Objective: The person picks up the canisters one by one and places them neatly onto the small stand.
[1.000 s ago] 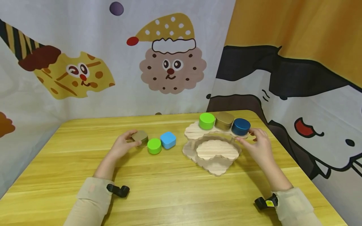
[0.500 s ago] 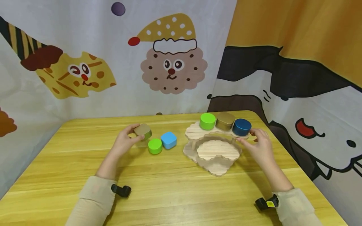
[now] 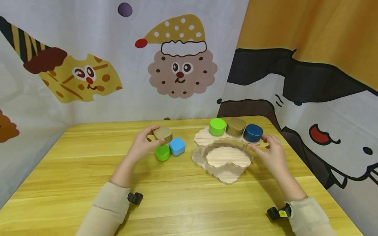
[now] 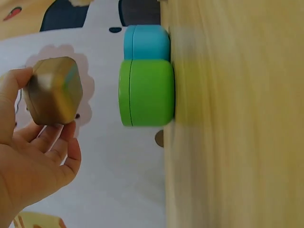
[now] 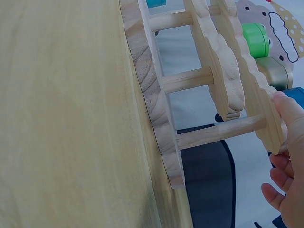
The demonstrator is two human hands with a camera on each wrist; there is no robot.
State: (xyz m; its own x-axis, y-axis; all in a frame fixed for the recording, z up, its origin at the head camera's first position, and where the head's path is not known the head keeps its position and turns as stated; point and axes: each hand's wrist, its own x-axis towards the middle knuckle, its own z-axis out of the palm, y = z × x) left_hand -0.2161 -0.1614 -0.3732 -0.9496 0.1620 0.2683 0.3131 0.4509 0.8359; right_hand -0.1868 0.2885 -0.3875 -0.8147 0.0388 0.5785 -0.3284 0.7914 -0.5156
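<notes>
The wood-grain table [image 3: 189, 203] spans your lower frame. Right of centre sits the tiered wooden stand [image 3: 228, 157], its top shelf [image 3: 204, 138] pinched at the right end by your right hand [image 3: 274, 151]. Left of centre, your left hand [image 3: 143, 144] clamps a faceted gold tin [image 3: 163, 133] above the table, near a square blue tin [image 3: 177, 147] and round green tin [image 3: 163, 153].

An angular gold tin [image 3: 162, 133] is being held above the surface [image 3: 189, 203], near its far edge; a 3-tier wooden stand [image 3: 227, 157] is standing near the far-right corner.
</notes>
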